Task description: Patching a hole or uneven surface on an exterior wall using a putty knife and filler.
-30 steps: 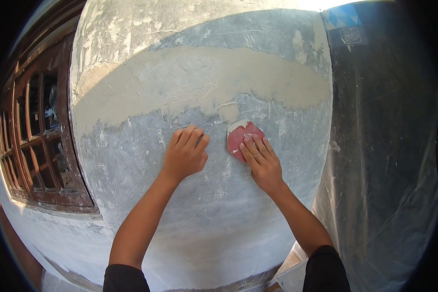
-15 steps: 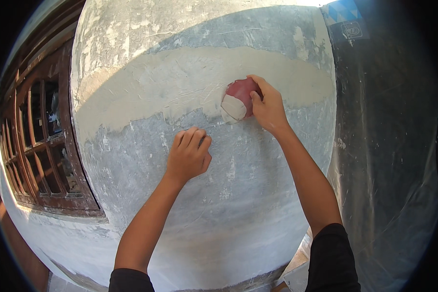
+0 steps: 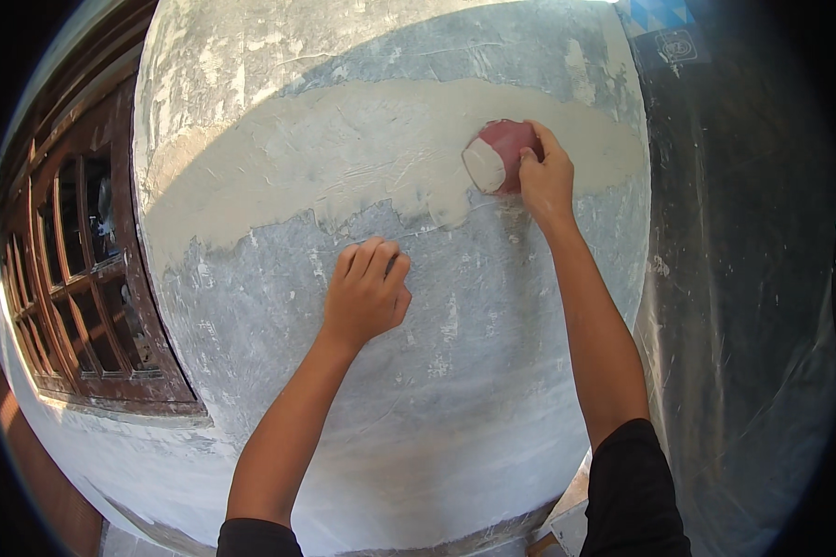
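Note:
My right hand (image 3: 546,176) presses a folded red sheet of sandpaper (image 3: 498,153) against the wall, high on the right, on the band of pale beige filler (image 3: 344,158). The sheet's lower left part is coated white with dust. My left hand (image 3: 367,292) lies lower down with fingers curled, resting flat against the grey patchy plaster wall (image 3: 409,399) and holding nothing. Both forearms come up from the lower edge.
A dark brown wooden lattice window (image 3: 74,278) is set into the wall at the left. Clear plastic sheeting (image 3: 752,306) hangs over a dark surface at the right. A pale board corner (image 3: 567,520) shows at the bottom right.
My right hand has carried the sandpaper up the wall from the grey area beside my left hand onto the beige filler band. My left hand has stayed nearly in place.

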Available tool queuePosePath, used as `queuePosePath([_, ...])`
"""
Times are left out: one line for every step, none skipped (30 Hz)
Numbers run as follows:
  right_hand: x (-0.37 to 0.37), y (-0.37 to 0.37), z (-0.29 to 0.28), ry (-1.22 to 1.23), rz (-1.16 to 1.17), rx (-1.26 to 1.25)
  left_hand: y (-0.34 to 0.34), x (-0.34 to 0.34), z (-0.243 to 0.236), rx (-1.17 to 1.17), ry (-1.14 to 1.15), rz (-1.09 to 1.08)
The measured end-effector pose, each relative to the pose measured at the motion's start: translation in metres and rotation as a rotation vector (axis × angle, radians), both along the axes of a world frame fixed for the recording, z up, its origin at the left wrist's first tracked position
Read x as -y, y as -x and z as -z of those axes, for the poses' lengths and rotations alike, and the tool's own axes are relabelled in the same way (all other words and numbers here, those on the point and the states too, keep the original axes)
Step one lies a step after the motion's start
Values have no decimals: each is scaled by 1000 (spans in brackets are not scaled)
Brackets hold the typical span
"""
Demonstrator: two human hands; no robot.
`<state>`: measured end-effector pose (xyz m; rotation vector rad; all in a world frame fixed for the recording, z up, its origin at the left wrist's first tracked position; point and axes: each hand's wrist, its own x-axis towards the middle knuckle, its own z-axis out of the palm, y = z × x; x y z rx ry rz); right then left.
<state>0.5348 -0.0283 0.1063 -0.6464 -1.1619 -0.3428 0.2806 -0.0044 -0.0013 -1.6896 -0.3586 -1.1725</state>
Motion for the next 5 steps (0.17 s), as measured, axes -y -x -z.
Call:
queuePosePath([5, -4, 0, 32, 1, -55, 1, 0, 0, -1, 1, -8])
queuePosePath([7, -1, 2, 34, -2, -54, 2, 0, 1, -1, 3, -10])
queuePosePath([10, 4, 7, 1, -26, 9, 2, 0, 2, -1, 8, -13])
queuePosePath([11, 10, 11, -31, -50, 72, 3, 0, 2, -2, 13, -15])
queuePosePath([7, 18, 14, 16, -104, 118, 3, 0, 3, -2, 15, -16])
